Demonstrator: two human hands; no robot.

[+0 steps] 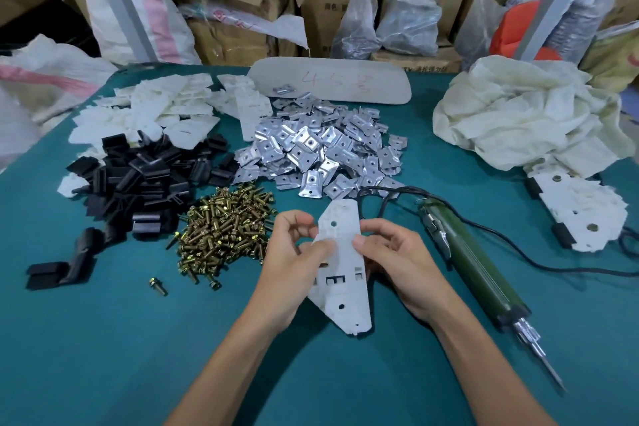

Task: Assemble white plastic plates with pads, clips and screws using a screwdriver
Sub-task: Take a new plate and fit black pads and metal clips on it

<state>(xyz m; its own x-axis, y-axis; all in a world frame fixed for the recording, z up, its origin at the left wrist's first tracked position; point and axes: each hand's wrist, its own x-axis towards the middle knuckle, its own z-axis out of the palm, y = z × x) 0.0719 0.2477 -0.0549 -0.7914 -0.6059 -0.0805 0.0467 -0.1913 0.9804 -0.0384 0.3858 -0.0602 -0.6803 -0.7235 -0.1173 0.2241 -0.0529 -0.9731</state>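
Above the near centre of a teal worktable (103,339), the left hand (294,263) and right hand (394,259) pinch a bare white plastic plate (340,245) by its side edges. Assembly looks barely begun; next, probably, fitting one of the black pads (138,180) heaped at left.
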